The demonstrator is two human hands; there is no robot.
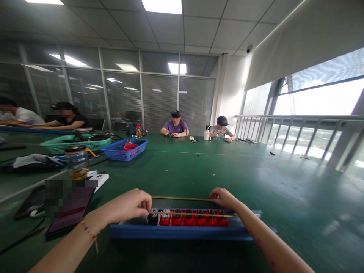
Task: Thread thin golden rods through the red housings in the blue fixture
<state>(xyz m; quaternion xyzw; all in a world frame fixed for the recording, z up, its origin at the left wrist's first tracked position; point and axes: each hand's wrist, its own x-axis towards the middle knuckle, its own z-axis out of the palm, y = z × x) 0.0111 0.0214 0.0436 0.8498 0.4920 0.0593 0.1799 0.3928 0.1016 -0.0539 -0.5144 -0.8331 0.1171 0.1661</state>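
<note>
A blue tray (182,232) lies before me, holding a row of several red pieces (189,218) with dark parts in them and a black piece (152,218) at the left end. My left hand (139,203) pinches the left end of a thin tan strip (193,214) that runs across the tops of the pieces. Beyond the tray, a second thin strip (179,198) lies along the green table. My right hand (222,198) has its curled fingers closed on that strip's right end.
At the left are a blue basket (125,152) with a red item, a green basket (57,146) with cables, a glass jar (78,165) and a dark tablet (72,208). Several people sit around the table (241,174).
</note>
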